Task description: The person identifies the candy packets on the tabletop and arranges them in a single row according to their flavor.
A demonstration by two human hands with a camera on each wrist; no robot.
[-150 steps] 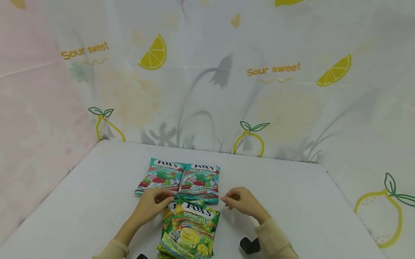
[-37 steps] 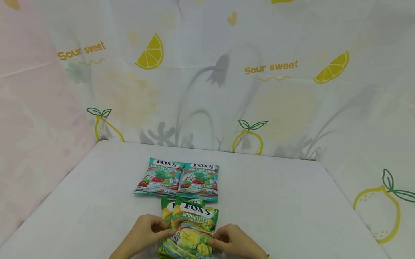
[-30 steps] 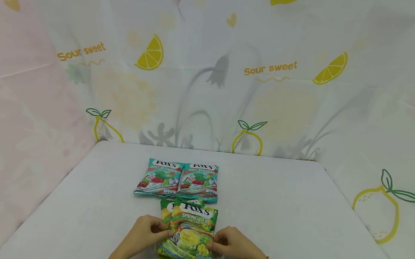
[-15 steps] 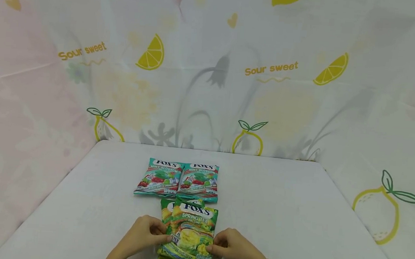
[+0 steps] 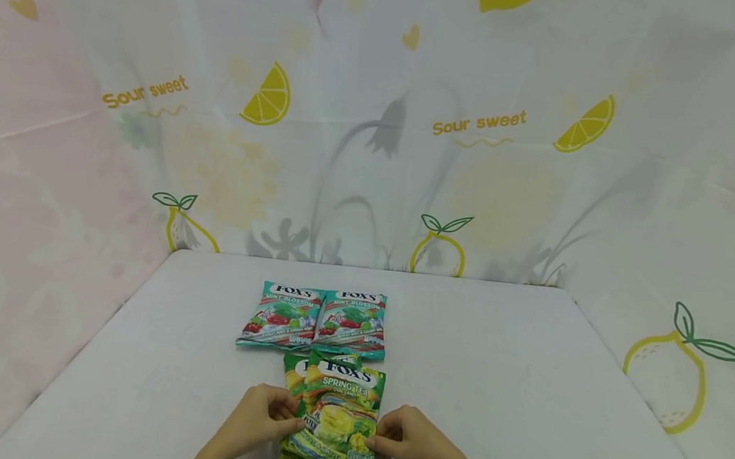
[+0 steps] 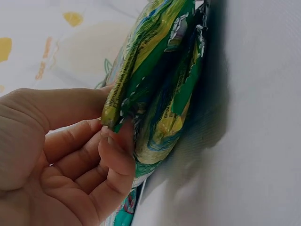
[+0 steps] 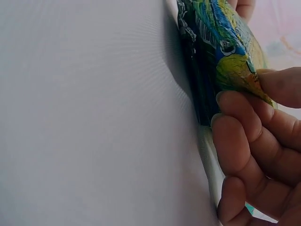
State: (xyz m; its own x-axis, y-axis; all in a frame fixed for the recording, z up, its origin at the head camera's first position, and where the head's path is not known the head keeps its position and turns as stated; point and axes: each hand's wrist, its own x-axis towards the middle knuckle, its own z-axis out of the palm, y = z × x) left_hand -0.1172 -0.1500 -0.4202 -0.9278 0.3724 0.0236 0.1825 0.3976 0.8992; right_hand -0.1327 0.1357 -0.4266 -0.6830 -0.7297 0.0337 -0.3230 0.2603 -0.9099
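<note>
A green and yellow "Spring Tea" candy bag (image 5: 341,416) lies on top of at least one similar bag (image 5: 293,381), which shows at its left side. My left hand (image 5: 254,421) pinches the top bag's left edge; in the left wrist view the thumb and fingers (image 6: 116,157) of that hand close on the bag's edge (image 6: 110,110). On the other side my right hand (image 5: 417,440) pinches the right edge, and the right wrist view has a bag corner (image 7: 244,80) between its thumb and fingers (image 7: 235,136).
Two teal "Mint Blossom" bags, one on the left (image 5: 281,316) and one on the right (image 5: 352,322), lie side by side just behind the green bags. The white table (image 5: 492,366) ends at a lemon-printed cloth backdrop (image 5: 371,173).
Compared with five seconds ago, both hands have come down from near the teal bags to the sides of the top green bag and pinch it. Over the last second they have barely moved.
</note>
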